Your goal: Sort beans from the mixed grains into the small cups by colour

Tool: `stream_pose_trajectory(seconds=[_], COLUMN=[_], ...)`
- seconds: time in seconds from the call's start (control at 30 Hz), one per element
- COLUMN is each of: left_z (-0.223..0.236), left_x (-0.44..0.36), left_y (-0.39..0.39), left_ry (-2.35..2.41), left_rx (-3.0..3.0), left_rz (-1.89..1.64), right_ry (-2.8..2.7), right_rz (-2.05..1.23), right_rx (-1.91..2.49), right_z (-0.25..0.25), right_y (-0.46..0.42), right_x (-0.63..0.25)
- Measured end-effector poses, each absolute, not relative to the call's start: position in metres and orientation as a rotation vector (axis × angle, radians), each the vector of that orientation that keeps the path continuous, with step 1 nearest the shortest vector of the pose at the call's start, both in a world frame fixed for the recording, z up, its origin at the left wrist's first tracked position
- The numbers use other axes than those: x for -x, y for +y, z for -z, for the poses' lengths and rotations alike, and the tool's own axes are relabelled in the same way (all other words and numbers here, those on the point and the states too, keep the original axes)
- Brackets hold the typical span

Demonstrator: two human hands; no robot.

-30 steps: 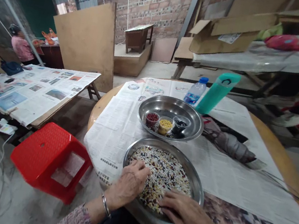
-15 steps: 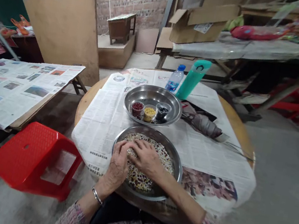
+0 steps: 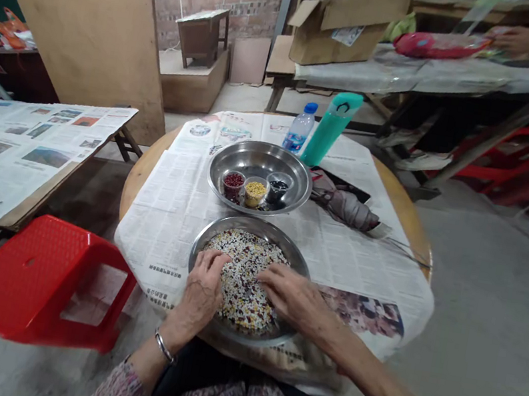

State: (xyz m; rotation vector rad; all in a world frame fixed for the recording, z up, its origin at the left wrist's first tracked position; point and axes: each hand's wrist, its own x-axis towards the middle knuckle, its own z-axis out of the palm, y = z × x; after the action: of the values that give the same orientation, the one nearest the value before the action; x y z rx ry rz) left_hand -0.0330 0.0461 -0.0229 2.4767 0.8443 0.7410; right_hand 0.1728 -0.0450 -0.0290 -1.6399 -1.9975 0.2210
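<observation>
Right hand (image 3: 296, 298) shifting away from left hand (image 3: 204, 286), grip unclear; left thumb spreading apart; basin (image 3: 245, 339) walls containing mixed grains (image 3: 246, 276).

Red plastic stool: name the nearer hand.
Left. The left hand is over the grain basin's left side, toward the red plastic stool; the right hand is over the basin's right side.

A blue-capped bottle (image 3: 299, 129) stands beside a teal bottle (image 3: 331, 130) near the surface's (image 3: 149, 222) far edge; a folded umbrella (image 3: 351, 210) lies toward its right edge. A red stool (image 3: 36, 275) stands left.
</observation>
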Motion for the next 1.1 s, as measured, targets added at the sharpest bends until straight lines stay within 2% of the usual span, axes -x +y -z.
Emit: stream_pose_trajectory(seconds=[0.1, 0.17, 0.47, 0.57, 0.8, 0.97, 1.1], left_z=[0.021, 0.022, 0.023, 0.021, 0.02, 0.017, 0.018], left_x=[0.031, 0.029, 0.025, 0.026, 0.025, 0.025, 0.025], left_y=[0.045, 0.045, 0.044, 0.043, 0.04, 0.039, 0.04], left_ry=[0.869, 0.875, 0.925, 0.965, 1.021, 0.961, 0.954], left_rx=[-2.542, -2.598, -2.673, -2.661, -2.635, -2.625, -2.616], left_rz=[-0.558, -0.441, -0.316, -0.301, -0.291, -0.262, -0.247], right_ry=[-2.139, -2.168, -1.674, -1.742, -2.095, -1.984, -1.816], right_rz=[-0.464, -0.496, 0.035, 0.017, -0.363, -0.16, -0.027], right_rx=[1.564, 1.552, 1.965, 1.924, 1.621, 1.735, 1.81], right_z=[0.025, 0.027, 0.052, 0.049, 0.044, 0.046, 0.049], right_y=[-0.06, -0.062, -0.004, 0.003, -0.042, -0.05, -0.033], right_x=[-0.153, -0.146, -0.181, -0.159, -0.135, -0.176, -0.176])
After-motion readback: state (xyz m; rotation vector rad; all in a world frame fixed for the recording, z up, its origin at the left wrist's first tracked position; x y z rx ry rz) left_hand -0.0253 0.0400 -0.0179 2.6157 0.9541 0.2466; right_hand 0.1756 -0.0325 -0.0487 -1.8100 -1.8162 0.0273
